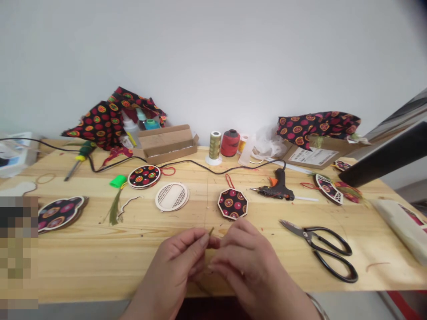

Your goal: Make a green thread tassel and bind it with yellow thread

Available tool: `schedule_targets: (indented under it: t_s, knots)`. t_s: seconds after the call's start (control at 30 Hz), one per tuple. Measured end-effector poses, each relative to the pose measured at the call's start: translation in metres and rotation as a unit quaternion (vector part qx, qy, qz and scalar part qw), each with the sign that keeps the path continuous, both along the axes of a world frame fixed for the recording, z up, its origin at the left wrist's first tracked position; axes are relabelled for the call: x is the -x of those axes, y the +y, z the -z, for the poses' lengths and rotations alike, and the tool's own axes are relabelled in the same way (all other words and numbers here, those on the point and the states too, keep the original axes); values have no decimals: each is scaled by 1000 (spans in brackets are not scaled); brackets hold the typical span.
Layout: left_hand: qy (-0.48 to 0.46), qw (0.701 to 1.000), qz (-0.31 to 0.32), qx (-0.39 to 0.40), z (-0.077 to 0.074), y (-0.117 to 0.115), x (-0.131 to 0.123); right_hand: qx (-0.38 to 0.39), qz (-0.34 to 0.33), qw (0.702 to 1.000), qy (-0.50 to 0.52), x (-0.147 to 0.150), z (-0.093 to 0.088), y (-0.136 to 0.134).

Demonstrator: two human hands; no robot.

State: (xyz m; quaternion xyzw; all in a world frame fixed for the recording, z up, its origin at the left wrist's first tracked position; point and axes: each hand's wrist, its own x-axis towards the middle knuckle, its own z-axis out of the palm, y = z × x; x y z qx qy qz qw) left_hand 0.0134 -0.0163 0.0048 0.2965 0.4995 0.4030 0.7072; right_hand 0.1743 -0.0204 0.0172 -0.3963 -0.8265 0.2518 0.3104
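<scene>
Near the table's front edge, my left hand point(182, 258) pinches olive-green thread point(211, 231) between thumb and forefinger; only its short tip shows above the fingers. Close against it, my right hand point(248, 255) has its fingertips pressed together, and what they grip is too small or hidden to name. Just beyond my right hand lies an octagonal pendant point(232, 204) with patterned fabric and a red loop. A round wooden openwork frame point(172, 197) rests to its left. To the right are black-handled scissors point(310, 238), lying with blades apart.
A glue gun point(276, 186) lies behind the scissors, its cord running across the table. Thread spools point(215, 146), an open cardboard box point(170, 144) and patterned fabric point(100, 120) line the back. At left are an olive tassel point(115, 206), a round pendant point(144, 177) and a screwdriver point(82, 156).
</scene>
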Motion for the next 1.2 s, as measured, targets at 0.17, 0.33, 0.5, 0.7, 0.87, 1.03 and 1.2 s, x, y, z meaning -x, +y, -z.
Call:
schedule_targets:
  t_s: [0.17,0.33,0.5,0.7,0.87,1.03,1.2]
  knots:
    - [19,999,32,-17,1,-3,-1,19,64,997,37,-2,3,8]
    - [45,997,55,-32,0,-3,1,25,79,996,42,-3,3,13]
    - [69,995,66,-33,-3,0,0,37,83,995,31,-3,4,13]
    - [85,992,75,-54,3,-2,1,45,88,995,31,-1,7,12]
    - [86,992,65,-58,6,-3,2,50,165,980,97,0,12,14]
    - [80,994,51,-52,7,-3,3,183,220,935,211,2,16,14]
    - [86,992,54,-69,9,-3,3,352,202,867,291,11,17,10]
